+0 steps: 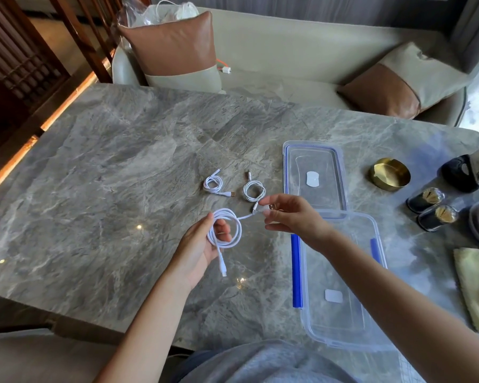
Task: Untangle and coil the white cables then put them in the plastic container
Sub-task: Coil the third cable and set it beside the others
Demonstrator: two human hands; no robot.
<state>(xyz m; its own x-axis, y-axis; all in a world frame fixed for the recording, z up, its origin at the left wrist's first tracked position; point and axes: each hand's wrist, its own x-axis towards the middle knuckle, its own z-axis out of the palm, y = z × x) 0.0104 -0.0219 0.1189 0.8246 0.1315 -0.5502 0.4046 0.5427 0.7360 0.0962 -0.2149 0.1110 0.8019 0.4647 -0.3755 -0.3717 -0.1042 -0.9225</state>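
Head view, left hand (202,244) gripping a thin white cable (240,229) wound in a loose ring, left of the clear plastic container (329,322), right hand (291,214) pinching its plug end above the container's far corner, two smaller coiled cables (252,199) lying on the marble table (108,175) beyond, left of the container.

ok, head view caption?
Left hand holds a coiled cable, right hand pinches its plug; two coils lie by the container.

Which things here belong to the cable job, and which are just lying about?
Job: half-coiled cable, coiled cable, second coiled cable, container, lid.
Lying about: brass dish, dark jar, second dark jar, yellow cloth.
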